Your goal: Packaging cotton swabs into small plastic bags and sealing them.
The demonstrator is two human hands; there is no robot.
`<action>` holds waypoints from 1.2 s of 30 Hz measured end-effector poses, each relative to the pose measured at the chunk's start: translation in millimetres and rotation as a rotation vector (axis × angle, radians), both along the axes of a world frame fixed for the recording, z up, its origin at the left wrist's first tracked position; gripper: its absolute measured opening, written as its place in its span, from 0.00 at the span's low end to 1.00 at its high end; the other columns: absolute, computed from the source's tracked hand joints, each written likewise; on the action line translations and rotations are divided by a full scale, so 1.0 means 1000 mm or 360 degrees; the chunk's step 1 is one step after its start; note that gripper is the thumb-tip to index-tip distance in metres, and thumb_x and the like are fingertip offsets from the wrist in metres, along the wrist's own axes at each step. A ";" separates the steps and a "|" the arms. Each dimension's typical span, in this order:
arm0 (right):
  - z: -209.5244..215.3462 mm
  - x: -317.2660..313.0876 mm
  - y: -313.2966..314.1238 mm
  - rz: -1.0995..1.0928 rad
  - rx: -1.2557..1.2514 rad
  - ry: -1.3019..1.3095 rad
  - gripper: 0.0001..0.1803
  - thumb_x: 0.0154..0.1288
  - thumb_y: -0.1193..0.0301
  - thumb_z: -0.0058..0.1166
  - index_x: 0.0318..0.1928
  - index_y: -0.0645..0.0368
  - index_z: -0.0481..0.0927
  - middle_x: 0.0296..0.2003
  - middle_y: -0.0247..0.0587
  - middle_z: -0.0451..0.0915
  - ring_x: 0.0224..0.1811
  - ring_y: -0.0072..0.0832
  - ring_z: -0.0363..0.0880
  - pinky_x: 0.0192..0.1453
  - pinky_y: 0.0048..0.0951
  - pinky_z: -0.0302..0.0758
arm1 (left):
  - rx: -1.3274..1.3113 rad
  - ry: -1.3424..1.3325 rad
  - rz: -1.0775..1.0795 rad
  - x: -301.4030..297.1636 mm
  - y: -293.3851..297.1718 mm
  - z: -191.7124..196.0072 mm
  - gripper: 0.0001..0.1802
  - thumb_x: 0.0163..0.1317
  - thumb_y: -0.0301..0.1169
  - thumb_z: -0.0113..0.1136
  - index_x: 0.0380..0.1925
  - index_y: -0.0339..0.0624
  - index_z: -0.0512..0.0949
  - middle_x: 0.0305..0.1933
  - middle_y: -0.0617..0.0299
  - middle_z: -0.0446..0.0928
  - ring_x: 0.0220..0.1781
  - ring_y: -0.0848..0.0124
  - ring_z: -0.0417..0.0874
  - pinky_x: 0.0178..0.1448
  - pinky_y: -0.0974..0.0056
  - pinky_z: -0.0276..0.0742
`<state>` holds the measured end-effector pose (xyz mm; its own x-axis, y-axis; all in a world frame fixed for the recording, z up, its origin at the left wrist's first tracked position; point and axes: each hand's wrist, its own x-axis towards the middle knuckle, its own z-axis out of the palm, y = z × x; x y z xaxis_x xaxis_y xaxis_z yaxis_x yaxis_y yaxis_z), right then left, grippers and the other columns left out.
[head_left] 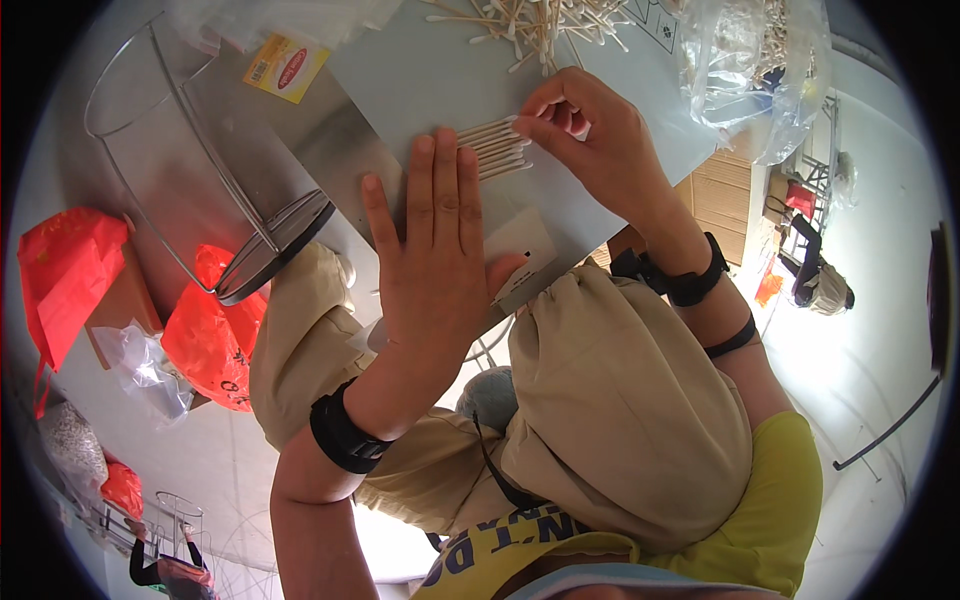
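Observation:
A row of cotton swabs (495, 152) lies side by side on a grey board (400, 70). My left hand (436, 270) rests flat across their left ends, fingers stretched out and covering that part. At the row's upper right, my right hand (598, 135) is closed, thumb and forefinger pinched at the white tip of one cotton swab. Its other fingers curl inward. A loose heap of cotton swabs (545, 22) is spread on the far part of the board. Beside my left thumb is a small whitish carton (528, 258), partly hidden.
A clear plastic bag of swabs (725, 70) sits at the far right. A yellow card (287, 68) lies far left, near a wire stand with a round base (275, 245). Red bags (75, 280) are at left. Other people (828, 290) are in the distance.

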<state>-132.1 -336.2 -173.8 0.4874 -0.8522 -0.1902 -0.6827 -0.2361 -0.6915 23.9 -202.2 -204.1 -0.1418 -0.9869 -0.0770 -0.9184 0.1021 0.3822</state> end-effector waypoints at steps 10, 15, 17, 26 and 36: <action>0.002 -0.007 -0.001 0.0078 0.0056 -0.0029 0.08 0.61 0.71 0.65 0.38 0.58 0.79 0.33 0.35 0.78 0.37 0.26 0.78 0.42 0.26 0.75 | -0.0012 -0.0171 -0.0037 0.000 -0.002 0.002 0.51 0.65 0.67 0.32 0.72 0.32 0.54 0.77 0.46 0.55 0.79 0.53 0.54 0.77 0.35 0.43; 0.004 -0.007 -0.003 0.0116 0.0074 0.0000 0.10 0.61 0.70 0.66 0.39 0.58 0.79 0.35 0.36 0.78 0.38 0.27 0.79 0.44 0.28 0.76 | -0.0018 -0.0108 -0.0009 -0.001 -0.001 0.001 0.52 0.63 0.68 0.35 0.72 0.32 0.54 0.77 0.47 0.54 0.79 0.53 0.53 0.78 0.35 0.42; 0.009 -0.002 -0.001 0.0140 0.0050 0.0009 0.10 0.60 0.70 0.66 0.39 0.58 0.79 0.36 0.36 0.78 0.39 0.28 0.79 0.44 0.29 0.76 | -0.0014 -0.0106 -0.0004 0.001 0.000 0.002 0.52 0.63 0.68 0.35 0.72 0.32 0.53 0.77 0.47 0.53 0.79 0.53 0.52 0.77 0.34 0.42; 0.005 -0.003 0.004 0.0192 -0.0094 0.0111 0.13 0.59 0.69 0.66 0.41 0.56 0.77 0.37 0.35 0.78 0.40 0.32 0.78 0.46 0.31 0.77 | 0.0009 -0.0021 -0.0011 0.000 -0.001 0.001 0.52 0.60 0.64 0.44 0.72 0.31 0.55 0.79 0.46 0.49 0.81 0.54 0.48 0.78 0.32 0.39; 0.000 -0.012 0.005 0.0319 -0.0145 0.0044 0.22 0.54 0.73 0.69 0.47 0.56 0.74 0.41 0.36 0.76 0.42 0.33 0.77 0.47 0.32 0.76 | 0.0034 -0.0025 -0.0030 0.000 -0.001 0.001 0.54 0.59 0.64 0.45 0.73 0.30 0.53 0.79 0.46 0.49 0.81 0.53 0.47 0.78 0.33 0.39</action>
